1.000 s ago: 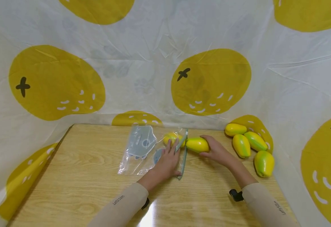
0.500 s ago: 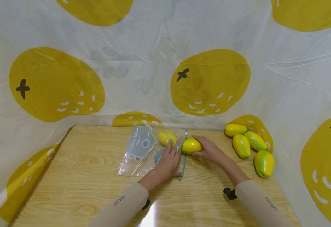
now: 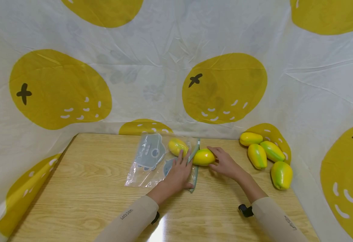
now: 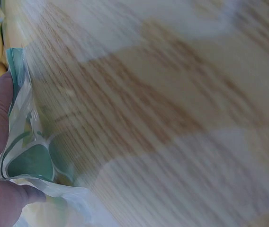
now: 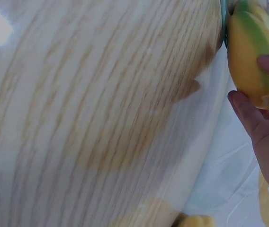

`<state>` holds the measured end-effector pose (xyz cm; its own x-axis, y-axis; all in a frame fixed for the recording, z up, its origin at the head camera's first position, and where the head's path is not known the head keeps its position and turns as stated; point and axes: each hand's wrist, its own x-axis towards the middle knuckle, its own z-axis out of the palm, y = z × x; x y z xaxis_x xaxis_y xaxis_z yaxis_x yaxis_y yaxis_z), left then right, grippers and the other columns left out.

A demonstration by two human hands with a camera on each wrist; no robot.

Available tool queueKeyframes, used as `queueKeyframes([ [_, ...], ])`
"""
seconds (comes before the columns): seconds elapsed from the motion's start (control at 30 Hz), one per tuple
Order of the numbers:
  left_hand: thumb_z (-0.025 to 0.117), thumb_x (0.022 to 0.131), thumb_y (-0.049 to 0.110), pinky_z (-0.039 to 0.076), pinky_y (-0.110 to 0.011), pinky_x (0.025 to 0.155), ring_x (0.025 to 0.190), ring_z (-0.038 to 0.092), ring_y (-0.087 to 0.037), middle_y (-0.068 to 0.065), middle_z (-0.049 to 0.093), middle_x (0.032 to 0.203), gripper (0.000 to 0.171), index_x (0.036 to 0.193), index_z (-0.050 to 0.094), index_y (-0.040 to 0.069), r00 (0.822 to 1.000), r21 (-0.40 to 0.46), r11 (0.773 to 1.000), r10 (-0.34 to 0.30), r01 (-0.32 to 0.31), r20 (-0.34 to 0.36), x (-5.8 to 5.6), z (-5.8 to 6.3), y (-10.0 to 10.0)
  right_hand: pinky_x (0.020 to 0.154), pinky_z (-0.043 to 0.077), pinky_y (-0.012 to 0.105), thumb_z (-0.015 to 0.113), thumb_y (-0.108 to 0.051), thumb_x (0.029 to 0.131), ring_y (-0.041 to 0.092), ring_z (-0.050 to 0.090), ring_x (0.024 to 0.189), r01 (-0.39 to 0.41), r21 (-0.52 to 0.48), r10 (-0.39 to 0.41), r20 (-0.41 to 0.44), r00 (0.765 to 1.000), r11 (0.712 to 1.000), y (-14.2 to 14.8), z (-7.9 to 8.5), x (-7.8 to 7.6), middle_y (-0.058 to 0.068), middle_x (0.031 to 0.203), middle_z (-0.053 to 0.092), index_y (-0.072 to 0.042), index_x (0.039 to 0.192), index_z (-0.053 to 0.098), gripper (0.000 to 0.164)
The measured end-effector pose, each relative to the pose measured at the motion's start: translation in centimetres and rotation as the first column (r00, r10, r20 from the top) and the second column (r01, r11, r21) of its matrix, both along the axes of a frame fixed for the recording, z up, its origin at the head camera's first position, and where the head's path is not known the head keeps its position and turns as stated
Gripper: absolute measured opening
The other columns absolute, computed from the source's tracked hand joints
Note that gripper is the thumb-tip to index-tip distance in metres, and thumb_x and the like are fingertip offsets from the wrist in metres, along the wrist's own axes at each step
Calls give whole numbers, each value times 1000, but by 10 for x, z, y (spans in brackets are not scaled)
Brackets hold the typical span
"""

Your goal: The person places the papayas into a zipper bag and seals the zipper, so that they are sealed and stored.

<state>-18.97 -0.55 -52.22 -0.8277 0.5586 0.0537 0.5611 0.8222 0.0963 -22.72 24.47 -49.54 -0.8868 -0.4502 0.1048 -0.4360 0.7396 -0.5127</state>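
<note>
In the head view a clear zip bag [image 3: 141,176] with a grey-blue animal print lies on the table. One yellow-green papaya [image 3: 177,146] rests inside it. My left hand [image 3: 178,173] lies over the bag's mouth; its fingers hold the film by the green zip strip [image 4: 15,71]. A second papaya [image 3: 203,157] sits at the mouth, its left end overlapped by the bag's edge. My right hand [image 3: 226,164] holds that papaya's right end, with the thumb and fingertips against its skin in the right wrist view.
Several more papayas [image 3: 257,156] lie at the right rear of the wooden table [image 3: 82,198]. A white cloth [image 3: 152,94] with big yellow fruit prints hangs behind and along both sides.
My right hand has pushed the second papaya left into the bag's mouth. The papaya inside has shifted left too. My left hand has stayed at the opening.
</note>
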Motion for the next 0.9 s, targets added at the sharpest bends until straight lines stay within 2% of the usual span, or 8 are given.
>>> queueKeyframes([
  [0.17, 82, 73, 68, 43, -60, 113, 158, 12, -47, -16, -6, 174, 121, 162, 31, 5, 1000, -21, 1000, 1, -1, -9, 0, 1, 0, 99, 55, 53, 80, -10, 89, 43, 59, 126, 32, -49, -31, 22, 999, 998, -2, 0, 0, 29, 141, 55, 4, 150, 46, 71],
  [0.4, 81, 73, 69, 44, -60, 112, 158, 15, -46, -16, -6, 174, 121, 162, 30, 5, 1000, -41, 999, -2, 1, -14, 0, 0, 1, 95, 58, 50, 84, -14, 86, 37, 67, 114, 92, -89, -87, 56, 995, 992, -12, -1, -2, 25, 141, 59, 2, 143, 52, 67],
  [0.63, 81, 72, 69, 43, -62, 113, 158, 13, -46, -16, -6, 174, 122, 162, 30, 4, 1000, -27, 1000, -4, 4, 0, 0, 0, 1, 87, 60, 45, 87, -16, 83, 32, 67, 100, 66, -45, -67, -20, 998, 997, -24, -3, -3, 24, 126, 59, 6, 137, 55, 66],
  [0.9, 82, 72, 68, 43, -63, 112, 158, 13, -46, -16, -5, 174, 123, 162, 29, 3, 1000, -18, 1000, 3, -2, 27, 1, 3, 1, 94, 58, 53, 78, 3, 88, 41, 67, 112, -3, -150, 6, 21, 1000, 989, -23, -3, -2, 28, 134, 58, 6, 138, 54, 56],
])
